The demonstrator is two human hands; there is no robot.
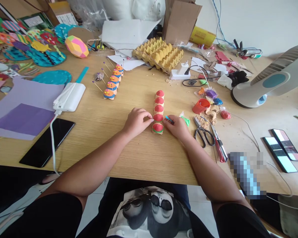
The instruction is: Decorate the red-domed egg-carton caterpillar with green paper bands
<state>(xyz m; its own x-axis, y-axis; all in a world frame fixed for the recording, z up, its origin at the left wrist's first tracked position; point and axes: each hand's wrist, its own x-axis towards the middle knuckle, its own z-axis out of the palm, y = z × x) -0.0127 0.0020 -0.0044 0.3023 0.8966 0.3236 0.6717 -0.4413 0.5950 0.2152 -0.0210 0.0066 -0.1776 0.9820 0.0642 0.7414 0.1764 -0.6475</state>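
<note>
A row of red-painted egg-carton domes (159, 109) lies on the wooden table (129, 155), running away from me like a caterpillar. The nearest dome has a green band round its base. My left hand (136, 121) is curled, its fingertips pressing the left side of the nearest domes. My right hand (176, 127) sits at the right side of the row, pinching a small blue tool or strip (169, 119) whose tip points at the nearest dome. A second, orange and blue carton caterpillar (113, 82) with toothpick feelers stands farther back to the left.
Black scissors (204, 134), a red utility knife (220, 147) and a red cup (200, 105) with clay lumps lie right of my right hand. A white power bank (69, 96), black phone (47, 142) and purple paper (22, 114) lie left. An egg tray (159, 53) sits behind; a fan (270, 82) stands right.
</note>
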